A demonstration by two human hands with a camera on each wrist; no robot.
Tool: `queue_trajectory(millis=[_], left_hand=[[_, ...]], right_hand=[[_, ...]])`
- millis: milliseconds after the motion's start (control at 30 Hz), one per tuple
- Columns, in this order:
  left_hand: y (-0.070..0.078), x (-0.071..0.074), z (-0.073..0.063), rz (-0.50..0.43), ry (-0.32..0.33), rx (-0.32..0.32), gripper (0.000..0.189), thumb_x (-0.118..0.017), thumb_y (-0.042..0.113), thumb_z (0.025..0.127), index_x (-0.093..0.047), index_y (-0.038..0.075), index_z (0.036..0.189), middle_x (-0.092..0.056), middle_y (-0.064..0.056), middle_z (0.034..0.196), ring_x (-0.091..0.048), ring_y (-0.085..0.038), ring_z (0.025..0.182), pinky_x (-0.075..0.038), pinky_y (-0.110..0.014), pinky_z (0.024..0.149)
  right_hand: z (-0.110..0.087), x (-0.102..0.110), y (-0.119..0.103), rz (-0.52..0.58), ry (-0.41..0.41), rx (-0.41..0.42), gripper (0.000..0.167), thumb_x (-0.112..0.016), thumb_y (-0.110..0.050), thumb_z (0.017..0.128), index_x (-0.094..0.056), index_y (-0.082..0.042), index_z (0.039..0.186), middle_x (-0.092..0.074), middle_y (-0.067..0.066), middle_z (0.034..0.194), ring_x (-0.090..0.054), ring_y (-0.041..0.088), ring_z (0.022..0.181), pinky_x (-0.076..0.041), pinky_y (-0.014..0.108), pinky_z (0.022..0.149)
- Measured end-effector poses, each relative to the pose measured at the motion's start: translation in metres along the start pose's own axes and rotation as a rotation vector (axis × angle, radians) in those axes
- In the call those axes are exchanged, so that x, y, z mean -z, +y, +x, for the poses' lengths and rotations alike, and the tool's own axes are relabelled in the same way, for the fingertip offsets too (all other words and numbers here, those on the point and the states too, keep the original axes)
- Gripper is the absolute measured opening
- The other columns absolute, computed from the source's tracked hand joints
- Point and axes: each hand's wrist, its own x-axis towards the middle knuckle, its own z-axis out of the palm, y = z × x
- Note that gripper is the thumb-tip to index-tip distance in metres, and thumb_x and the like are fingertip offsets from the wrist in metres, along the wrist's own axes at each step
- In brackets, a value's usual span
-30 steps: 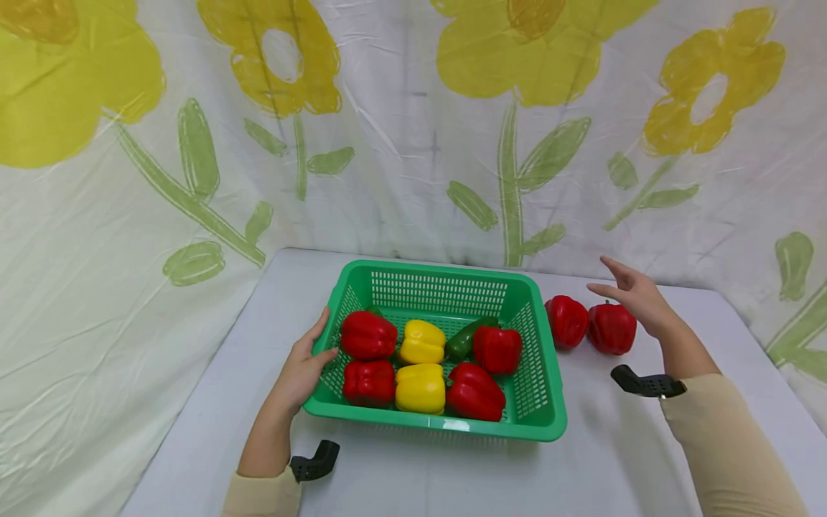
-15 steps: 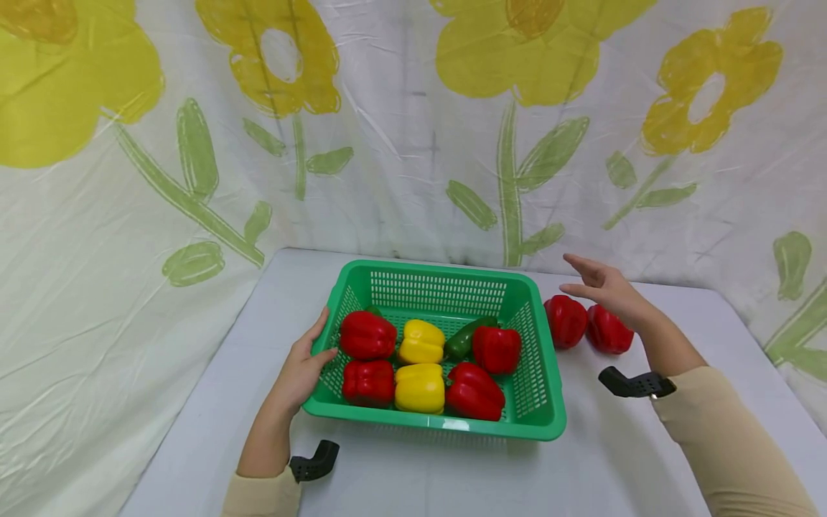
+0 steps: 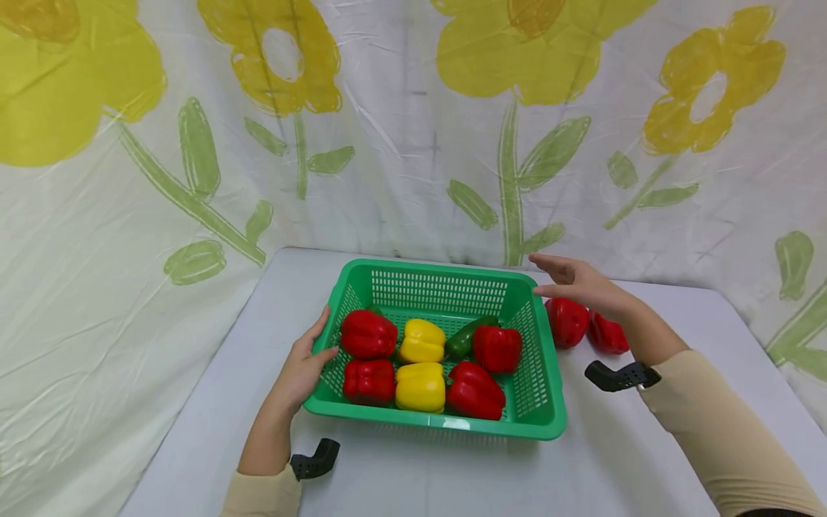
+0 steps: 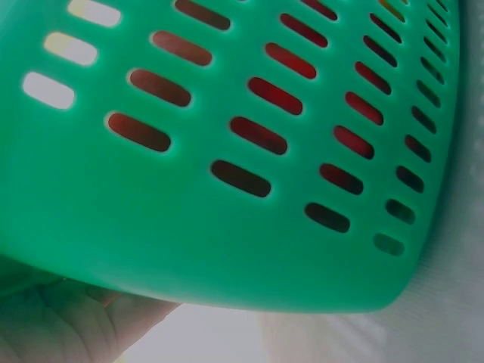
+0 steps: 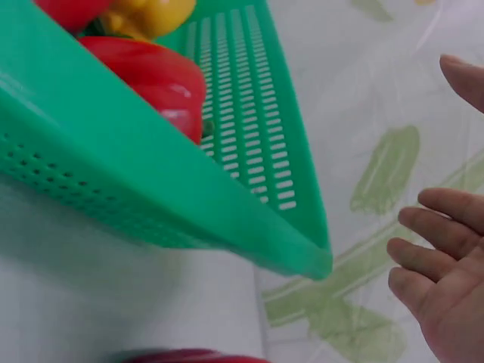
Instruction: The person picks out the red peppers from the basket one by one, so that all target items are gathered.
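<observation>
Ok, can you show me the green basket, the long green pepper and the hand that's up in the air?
green basket (image 3: 535, 408): head view, on its near right wall.
long green pepper (image 3: 466, 339): head view, on its middle.
right hand (image 3: 581, 283): head view, on the back of the hand.

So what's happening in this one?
A person's left hand holds the left rim of a green basket filled with red, yellow and green peppers. The right hand, open and empty, hovers by the basket's far right corner, above two red peppers lying on the table outside it.
</observation>
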Motion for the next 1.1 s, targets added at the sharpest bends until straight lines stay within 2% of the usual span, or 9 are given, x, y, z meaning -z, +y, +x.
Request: queue_trajectory(millis=[433,600,800,1100], left_hand=[[0.0,-0.001,0.001,-0.002,0.001,0.0,0.066,-0.041,0.003,0.094,-0.012,0.019,0.151,-0.01,-0.003,0.158,-0.006,-0.027,0.145,-0.018,-0.051,0.114],[0.0,-0.001,0.0,0.002,0.002,-0.005,0.065,-0.041,0.002,0.094,-0.012,0.017,0.151,-0.01,-0.003,0.158,-0.006,-0.027,0.145,-0.017,-0.051,0.114],[-0.001,-0.001,0.001,-0.011,-0.004,-0.011,0.066,-0.041,0.002,0.094,-0.011,0.017,0.151,-0.009,-0.003,0.158,-0.006,-0.027,0.145,-0.018,-0.051,0.114],[0.0,0.0,0.0,0.003,-0.001,-0.006,0.066,-0.041,0.003,0.095,-0.011,0.018,0.151,-0.009,-0.002,0.158,-0.005,-0.026,0.145,-0.016,-0.05,0.115]], right_hand=[[0.025,-0.014,-0.025,-0.016,-0.136,0.048,0.073,-0.063,-0.03,0.088,-0.026,-0.008,0.147,-0.027,0.012,0.153,-0.021,0.033,0.142,-0.024,0.055,0.111],[0.035,-0.025,-0.035,-0.039,-0.179,0.076,0.073,-0.063,-0.03,0.088,-0.027,-0.006,0.147,-0.028,0.013,0.152,-0.023,0.034,0.141,-0.027,0.053,0.11],[0.043,-0.036,-0.049,-0.057,-0.207,0.071,0.074,-0.065,-0.033,0.086,-0.029,-0.008,0.146,-0.029,0.015,0.151,-0.028,0.034,0.139,-0.027,0.053,0.11],[0.06,-0.054,-0.068,-0.084,-0.268,0.053,0.08,-0.067,-0.039,0.083,-0.028,-0.011,0.147,-0.028,0.009,0.153,-0.026,0.03,0.14,-0.024,0.052,0.112]])
